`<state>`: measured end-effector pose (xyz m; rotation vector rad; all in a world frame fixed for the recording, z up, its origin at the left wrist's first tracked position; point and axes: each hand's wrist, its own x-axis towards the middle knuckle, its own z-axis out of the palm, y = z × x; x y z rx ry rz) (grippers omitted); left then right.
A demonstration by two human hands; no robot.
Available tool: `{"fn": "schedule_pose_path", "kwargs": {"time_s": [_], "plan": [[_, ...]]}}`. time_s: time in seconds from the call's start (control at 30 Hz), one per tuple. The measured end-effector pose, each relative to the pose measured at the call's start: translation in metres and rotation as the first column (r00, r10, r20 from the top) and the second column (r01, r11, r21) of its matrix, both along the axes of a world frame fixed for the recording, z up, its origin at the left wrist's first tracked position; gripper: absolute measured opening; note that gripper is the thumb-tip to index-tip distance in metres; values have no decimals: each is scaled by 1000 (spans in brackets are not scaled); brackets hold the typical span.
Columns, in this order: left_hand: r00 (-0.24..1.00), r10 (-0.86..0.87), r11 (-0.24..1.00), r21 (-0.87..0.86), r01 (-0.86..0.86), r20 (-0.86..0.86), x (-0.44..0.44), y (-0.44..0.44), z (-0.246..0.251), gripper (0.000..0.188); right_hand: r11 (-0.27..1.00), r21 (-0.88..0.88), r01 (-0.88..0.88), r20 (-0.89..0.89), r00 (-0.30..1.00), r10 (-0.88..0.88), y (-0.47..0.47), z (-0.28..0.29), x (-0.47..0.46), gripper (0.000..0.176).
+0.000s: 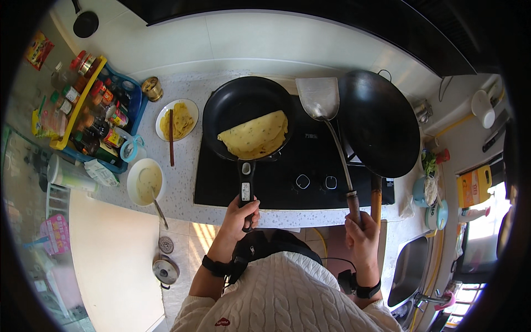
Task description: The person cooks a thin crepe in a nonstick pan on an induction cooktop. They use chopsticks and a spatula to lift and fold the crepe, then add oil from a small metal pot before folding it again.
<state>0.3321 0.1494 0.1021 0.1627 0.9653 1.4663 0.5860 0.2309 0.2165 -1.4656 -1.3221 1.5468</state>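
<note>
My left hand grips the black handle of a frying pan over the left side of the black glass gas hob. A yellow pancake flecked with green, folded in half, lies in the near part of that pan. In my right hand is the handle of a metal wok spatula, its broad blade held up between the pan and a dark wok. The wok sits over the hob's right side, its wooden handle pointing towards me, close beside my right hand.
To the left stand a plate of cooked pancakes with chopsticks across it, a white bowl of batter with a spoon, and a blue basket of sauce bottles. A sink is at right; the range hood overhangs the back.
</note>
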Motion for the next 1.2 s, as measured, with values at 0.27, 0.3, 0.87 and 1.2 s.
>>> {"fn": "schedule_pose_path", "kwargs": {"time_s": [0.27,0.3,0.87,1.2], "plan": [[997,-9,999,-48,5,-80,-3,6,3,15,970,133,-203,383,913,138,36,44,8,24],[997,-7,998,-56,3,-77,-2,8,3,15,970,87,-226,478,864,158,44,52,6,24],[997,73,993,-95,-71,21,14,32,3,26,496,48,-867,985,122,119,93,156,-114,19],[998,65,995,-78,-64,10,13,32,-2,27,176,-257,-950,947,-284,-151,79,148,-170,15]]}}
